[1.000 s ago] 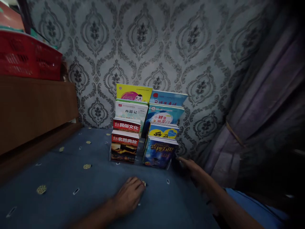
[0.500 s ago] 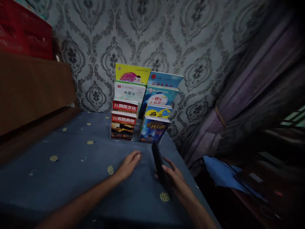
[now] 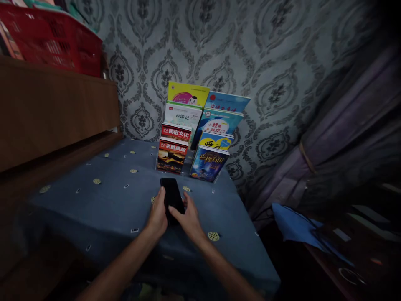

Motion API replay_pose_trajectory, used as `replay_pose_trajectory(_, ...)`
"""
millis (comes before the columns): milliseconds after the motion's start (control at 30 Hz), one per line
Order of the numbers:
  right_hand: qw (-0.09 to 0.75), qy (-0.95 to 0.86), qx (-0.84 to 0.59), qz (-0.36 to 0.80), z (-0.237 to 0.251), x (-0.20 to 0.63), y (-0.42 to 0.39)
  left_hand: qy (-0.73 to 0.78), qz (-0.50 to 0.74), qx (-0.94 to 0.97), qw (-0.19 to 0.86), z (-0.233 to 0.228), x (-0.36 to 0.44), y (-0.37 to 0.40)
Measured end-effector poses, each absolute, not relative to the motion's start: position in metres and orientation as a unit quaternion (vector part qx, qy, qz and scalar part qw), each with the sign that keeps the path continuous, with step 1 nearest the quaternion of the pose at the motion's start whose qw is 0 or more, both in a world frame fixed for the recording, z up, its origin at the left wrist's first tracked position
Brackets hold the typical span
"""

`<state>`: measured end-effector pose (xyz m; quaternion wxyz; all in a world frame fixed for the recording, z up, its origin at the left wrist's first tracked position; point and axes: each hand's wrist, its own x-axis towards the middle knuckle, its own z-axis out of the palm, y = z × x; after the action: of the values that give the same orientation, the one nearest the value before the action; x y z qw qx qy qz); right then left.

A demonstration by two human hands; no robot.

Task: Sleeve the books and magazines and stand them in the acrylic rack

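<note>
1. We hold a dark phone (image 3: 172, 197) between both hands, above the blue-covered table (image 3: 94, 209) and a little in front of the book display.
2. Our left hand (image 3: 158, 215) is closed around the phone's left edge, the thumb lying up along that side. This looks like the supporting grip that carries the weight.
3. Our right hand (image 3: 187, 217) is closed on the lower right part of the phone, with fingers curling over its face. With one hand on each edge, the phone stays steady with its dark screen facing up toward us.
4. We judge the phone to be lifted off the cloth, not lying on it, though the dim light leaves that uncertain.
5. Behind the phone stands a stepped display rack of books (image 3: 194, 138), in two columns with each cover rising above the one in front, so every title shows. It stands against the patterned wallpaper (image 3: 219, 46).
6. To the left is a wooden shelf unit (image 3: 53, 108) with a red basket (image 3: 53, 39) on top.
7. To the right a purple curtain (image 3: 341, 125) hangs, tied back, and a blue cloth (image 3: 294, 228) lies below it, well apart from our hands.
</note>
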<state>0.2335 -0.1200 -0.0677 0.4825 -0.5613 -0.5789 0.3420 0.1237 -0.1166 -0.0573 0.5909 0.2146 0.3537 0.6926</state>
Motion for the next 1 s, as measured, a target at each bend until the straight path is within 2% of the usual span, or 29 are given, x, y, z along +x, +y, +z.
replay_pose_trajectory(133, 0.530, -0.441, -0.543, 0.478, -0.069, 0.242, -0.124, 0.363, 0.683, 0.190, 0.605, -0.060, 0.130, -0.119)
replay_pose_trajectory(200, 0.544, -0.398, -0.542, 0.502, -0.073, 0.247, -0.123, 0.374, 0.669, 0.208, 0.608, -0.064, 0.134, -0.114)
replay_pose_trajectory(500, 0.579, -0.391, -0.515, 0.497, -0.090, 0.247, -0.069, 0.494, 0.553, 0.393, 0.544, -0.088, 0.128, -0.039)
replay_pose_trajectory(800, 0.572, -0.395, -0.538, 0.477, -0.103, 0.250, -0.037, 0.508, 0.461, 0.565, 0.459, -0.090, 0.106, 0.005)
replay_pose_trajectory(1000, 0.562, -0.449, -0.570, 0.397, -0.121, 0.244, -0.042, 0.525, 0.370, 0.674, 0.366, -0.088, 0.100, 0.014)
